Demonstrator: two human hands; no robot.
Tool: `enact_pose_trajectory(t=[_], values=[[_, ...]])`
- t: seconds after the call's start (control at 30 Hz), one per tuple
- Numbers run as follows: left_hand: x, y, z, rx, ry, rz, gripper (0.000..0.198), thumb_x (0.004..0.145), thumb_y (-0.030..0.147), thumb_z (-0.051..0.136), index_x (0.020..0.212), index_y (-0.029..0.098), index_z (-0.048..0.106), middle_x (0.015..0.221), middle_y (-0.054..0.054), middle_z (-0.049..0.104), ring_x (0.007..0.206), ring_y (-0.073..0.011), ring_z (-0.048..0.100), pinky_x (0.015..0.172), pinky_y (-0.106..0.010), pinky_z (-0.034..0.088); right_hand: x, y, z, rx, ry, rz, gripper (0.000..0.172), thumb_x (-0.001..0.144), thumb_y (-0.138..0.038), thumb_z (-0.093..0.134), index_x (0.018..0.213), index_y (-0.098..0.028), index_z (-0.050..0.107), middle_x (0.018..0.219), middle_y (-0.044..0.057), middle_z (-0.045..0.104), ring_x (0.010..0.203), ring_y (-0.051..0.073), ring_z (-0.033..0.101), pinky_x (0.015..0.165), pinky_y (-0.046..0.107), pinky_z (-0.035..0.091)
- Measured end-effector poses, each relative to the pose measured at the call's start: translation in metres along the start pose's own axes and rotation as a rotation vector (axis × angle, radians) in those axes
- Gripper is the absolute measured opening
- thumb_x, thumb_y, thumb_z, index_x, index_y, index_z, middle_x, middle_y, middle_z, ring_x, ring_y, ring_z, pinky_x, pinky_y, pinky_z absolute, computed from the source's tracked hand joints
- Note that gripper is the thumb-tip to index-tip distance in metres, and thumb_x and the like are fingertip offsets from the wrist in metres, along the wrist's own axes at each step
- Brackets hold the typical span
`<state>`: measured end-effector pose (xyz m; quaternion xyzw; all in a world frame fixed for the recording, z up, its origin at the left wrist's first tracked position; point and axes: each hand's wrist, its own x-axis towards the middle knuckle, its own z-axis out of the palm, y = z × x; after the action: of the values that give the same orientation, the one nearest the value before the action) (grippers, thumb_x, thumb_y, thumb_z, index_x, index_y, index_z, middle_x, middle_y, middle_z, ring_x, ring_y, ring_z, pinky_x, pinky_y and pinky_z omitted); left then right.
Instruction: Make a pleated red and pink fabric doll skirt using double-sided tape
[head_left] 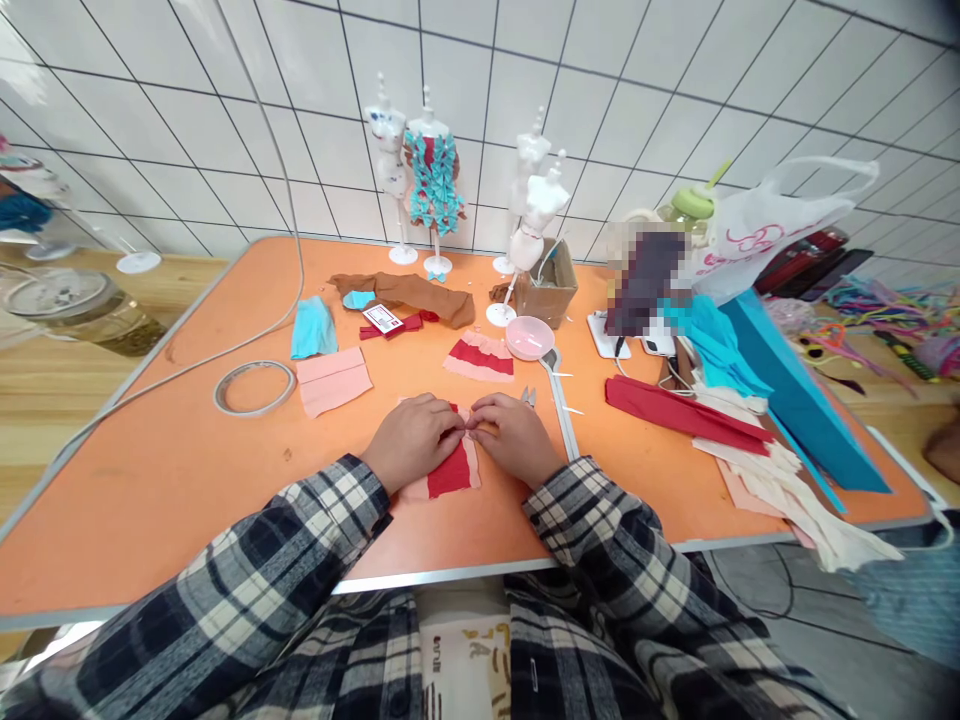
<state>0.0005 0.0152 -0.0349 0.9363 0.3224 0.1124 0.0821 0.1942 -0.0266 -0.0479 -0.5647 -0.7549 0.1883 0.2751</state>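
A pink fabric piece with a red band (450, 476) lies on the orange table in front of me. My left hand (417, 436) is closed on its left part, fingertips pinching near the right edge. From the other side my right hand (511, 432) pinches the same edge, thumb and forefinger nearly touching the left fingertips. The part under my hands is hidden. Small scissors (529, 397) lie just beyond my right hand, their handles out of sight. A second pink and red piece (480, 357) rests flat farther back.
Mini dress forms (540, 205) stand along the tiled wall, one in a turquoise bow dress (435, 180). Around lie a pink bowl (529, 338), a tape roll (254, 388), brown cloth (420, 297), folded red cloth (682, 412) and a blue folder (810, 400). A cable (289, 190) crosses the left side.
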Motion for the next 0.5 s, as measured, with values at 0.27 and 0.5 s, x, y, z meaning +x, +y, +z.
enact_pose_trajectory(t=[0.27,0.5], values=[[-0.0003,0.0003,-0.002,-0.02,0.01,-0.017,0.019,0.092,0.026,0.054,0.092,0.019,0.072,0.088,-0.006,0.071,0.087,-0.0222,0.059,0.078,-0.035,0.046,-0.0005,-0.0034,-0.0028,-0.019,0.005,0.0,0.01,0.083,-0.018,0.068,0.092,-0.021,0.071,0.106,0.004,0.069,0.1,0.02,0.061,0.093,0.035,0.044],[-0.0018,0.0003,-0.0016,-0.025,0.005,-0.019,0.022,0.093,0.027,0.051,0.093,0.02,0.072,0.089,-0.006,0.071,0.087,-0.0223,0.059,0.078,-0.035,0.046,-0.0011,-0.0081,-0.0045,-0.116,-0.029,0.044,0.009,0.086,-0.022,0.064,0.086,-0.023,0.073,0.113,0.003,0.067,0.104,0.02,0.059,0.095,0.037,0.041]])
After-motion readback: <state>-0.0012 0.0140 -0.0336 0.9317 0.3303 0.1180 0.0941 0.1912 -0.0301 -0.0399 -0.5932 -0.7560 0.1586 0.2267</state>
